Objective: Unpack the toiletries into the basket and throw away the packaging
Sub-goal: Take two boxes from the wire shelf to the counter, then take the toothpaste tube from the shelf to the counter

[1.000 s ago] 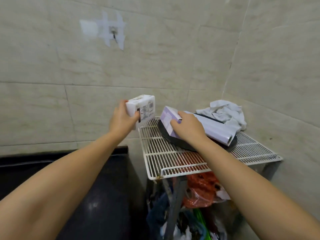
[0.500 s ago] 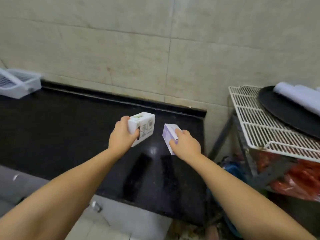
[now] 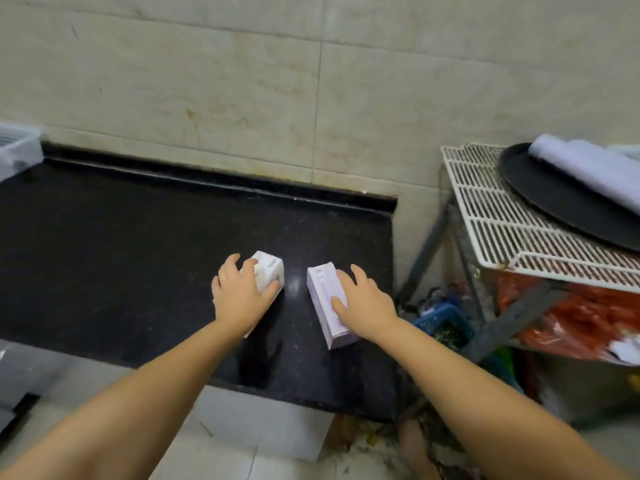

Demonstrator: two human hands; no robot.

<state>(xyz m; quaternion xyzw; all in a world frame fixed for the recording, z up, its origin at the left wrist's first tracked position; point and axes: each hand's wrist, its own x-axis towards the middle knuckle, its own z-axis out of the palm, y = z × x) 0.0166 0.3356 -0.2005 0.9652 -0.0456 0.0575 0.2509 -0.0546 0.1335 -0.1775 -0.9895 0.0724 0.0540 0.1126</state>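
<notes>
A white toiletry box (image 3: 268, 273) lies on the black counter (image 3: 138, 258), and my left hand (image 3: 240, 296) rests on top of it with fingers wrapped over it. To its right lies a longer pale purple box (image 3: 325, 303) on the same counter. My right hand (image 3: 363, 304) lies on that box, thumb along its top and fingers spread over its right side. Both boxes touch the counter surface. A white plastic basket (image 3: 19, 148) shows at the far left edge, mostly cut off.
A white wire rack (image 3: 491, 216) stands to the right with a black round tray (image 3: 568, 206) and a pale roll (image 3: 588, 168) on it. Red bags (image 3: 581, 317) and a blue crate (image 3: 443, 318) sit beneath it. A tiled wall runs behind.
Both hands carried the boxes from the wire rack leftward over the counter and lowered them onto it. My fingers are now looser on the boxes.
</notes>
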